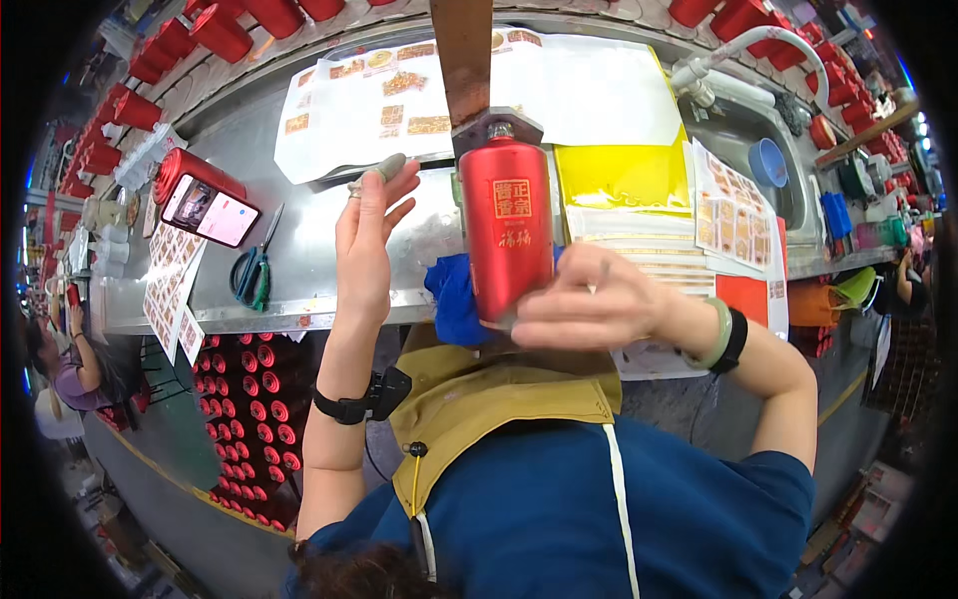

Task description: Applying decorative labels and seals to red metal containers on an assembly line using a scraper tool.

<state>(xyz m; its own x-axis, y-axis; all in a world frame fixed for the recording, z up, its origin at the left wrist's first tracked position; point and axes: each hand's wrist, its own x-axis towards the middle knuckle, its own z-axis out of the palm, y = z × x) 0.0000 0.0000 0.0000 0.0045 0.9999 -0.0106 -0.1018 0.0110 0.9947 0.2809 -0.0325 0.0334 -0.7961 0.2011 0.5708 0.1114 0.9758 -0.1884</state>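
Note:
A red bottle (507, 225) with gold decals on its front is in the middle, its neck end against a dark angular holder (529, 122) below a wooden post. Left of it, apart from it, my left hand (367, 235) is raised and open; a grey-green cover or pad sits at one fingertip. My right hand (589, 304) is at the bottle's lower right, its blurred fingers stretched across the base end. Whether they press on the bottle I cannot tell. A blue cloth (454, 299) lies beneath and beside the bottle.
Decal sheets (733, 215) lie right, by yellow film (619, 180); another printed sheet (168, 285) hangs over the left edge. Scissors (254, 265) and a phone (212, 210) against a red container are left. A sink holds a blue bowl (767, 162). Red bottles (249, 399) stand below.

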